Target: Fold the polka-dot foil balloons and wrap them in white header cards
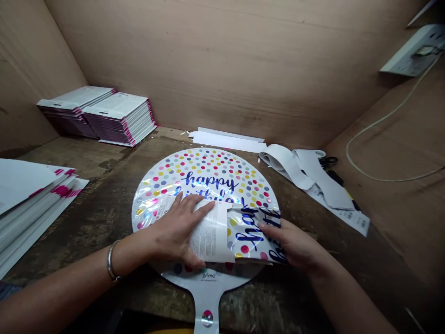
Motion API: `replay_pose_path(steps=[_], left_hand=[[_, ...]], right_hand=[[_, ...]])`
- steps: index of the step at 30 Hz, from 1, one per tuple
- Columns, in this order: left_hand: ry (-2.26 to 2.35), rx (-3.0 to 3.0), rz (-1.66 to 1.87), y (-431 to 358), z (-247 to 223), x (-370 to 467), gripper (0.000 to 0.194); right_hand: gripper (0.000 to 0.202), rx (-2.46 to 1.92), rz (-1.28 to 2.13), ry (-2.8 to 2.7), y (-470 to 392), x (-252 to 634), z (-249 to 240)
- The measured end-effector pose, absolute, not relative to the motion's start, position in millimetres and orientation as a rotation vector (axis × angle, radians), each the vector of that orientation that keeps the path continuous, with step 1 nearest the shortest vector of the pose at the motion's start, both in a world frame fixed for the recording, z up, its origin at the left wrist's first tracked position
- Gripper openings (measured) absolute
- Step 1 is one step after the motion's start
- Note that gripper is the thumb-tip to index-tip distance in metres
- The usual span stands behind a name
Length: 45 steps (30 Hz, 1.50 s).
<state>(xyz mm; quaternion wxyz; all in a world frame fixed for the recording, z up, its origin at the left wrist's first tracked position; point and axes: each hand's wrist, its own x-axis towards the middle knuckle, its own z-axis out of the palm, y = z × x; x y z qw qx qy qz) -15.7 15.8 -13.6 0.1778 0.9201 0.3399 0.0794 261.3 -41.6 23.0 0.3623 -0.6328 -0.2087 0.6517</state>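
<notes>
Brown stained tabletop (111,190) beneath a dotted foil balloon (208,167), 3 wooden walls (225,60).

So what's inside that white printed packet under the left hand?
Folded foil with coloured dots and blue lettering, held by the right hand, pokes out of the right end of the packet. The rest of the inside is covered by the packet and left hand.

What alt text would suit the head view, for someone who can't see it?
The left hand spreads over a printed white sleeve while the right hand holds folded, dotted foil partly inside it. Beneath them, a flat, round, dotted balloon reading "happy" lies on a worn tabletop. Stacked cards sit left; curled paper lies right.
</notes>
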Motion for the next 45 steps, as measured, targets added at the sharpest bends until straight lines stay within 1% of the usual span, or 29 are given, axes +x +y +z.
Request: replay_pose_path(steps=[3,7,9,12,15,17,19,23,25,27,28,32,34,37,39,40,41,43,44,45], left_hand=[[0.965,2.607,0.192,15.8,-12.7,-16.4,0.125],[0.98,2.595,0.187,16.1,-12.0,-15.5,0.124],[1.0,2.588,0.184,16.2,-11.4,-14.6,0.123],[1.039,2.577,0.18,16.8,-9.9,-14.6,0.121],[1.058,2.572,0.168,17.8,-8.7,-16.2,0.119],[1.06,2.571,0.168,18.1,-8.6,-16.1,0.119],[1.059,2.569,0.182,17.6,-9.0,-13.8,0.119],[1.007,2.581,0.196,14.7,-10.0,-6.8,0.12],[0.989,2.584,0.197,13.4,-10.9,-6.1,0.121],[1.0,2.578,0.204,12.9,-12.1,-7.6,0.122],[1.007,2.575,0.21,12.9,-12.6,-8.5,0.122],[0.954,2.588,0.207,12.9,-12.0,-6.7,0.125],[0.894,2.598,0.213,12.8,-10.0,-3.8,0.127],[0.82,2.592,0.231,14.4,-7.4,-4.2,0.127],[0.728,2.605,0.2,16.5,-5.6,-8.9,0.121],[0.664,2.621,0.169,17.3,-4.2,-12.0,0.112],[0.598,2.637,0.133,17.5,-2.4,-15.2,0.1],[0.527,2.657,0.079,15.4,2.2,-21.0,0.066],[0.538,2.659,0.072,13.0,4.4,-23.4,0.055],[0.574,2.653,0.075,9.8,6.0,-25.2,0.05]], right_hand=[[0.048,-1.657,1.642,-0.609,-36.1,262.1,20.9],[0.034,-1.745,1.51,-0.765,-30.1,263.1,14.6],[0.031,-1.825,1.419,-0.825,-29.5,261.4,12.7],[0.039,-1.825,1.445,-0.922,-30.6,260.6,14.3],[0.055,-1.695,1.527,-1.09,-31.5,265.0,15.8],[0.065,-1.729,1.429,-1.173,-31.8,266.4,13.9],[0.067,-1.816,1.291,-1.239,-32.5,262.1,10.9],[0.055,-1.841,1.156,-1.423,-34.8,243.8,12.7],[0.042,-1.799,1.173,-1.482,-35.5,241.0,17.8],[0.03,-1.817,1.25,-1.457,-35.5,243.7,21.4],[0.027,-1.853,1.303,-1.437,-35.1,245.1,21.7],[0.021,-1.938,1.396,-1.513,-32.1,232.8,13.1],[0.017,-1.88,1.344,-1.62,-29.5,219.3,8.4],[0.018,-1.828,1.246,-1.768,-26.0,212.0,7.8],[0.021,-1.834,1.039,-1.851,-26.2,219.4,8.5],[0.022,-1.811,0.88,-1.927,-27.5,224.8,7.5],[0.025,-1.753,0.703,-2.041,-29.8,230.1,5.0],[0.034,-1.598,0.37,-2.298,-37.4,236.4,-3.9],[0.038,-1.544,0.249,-2.399,-42.6,236.5,-9.0],[0.04,-1.531,0.17,-2.459,-48.3,234.6,-13.5]])
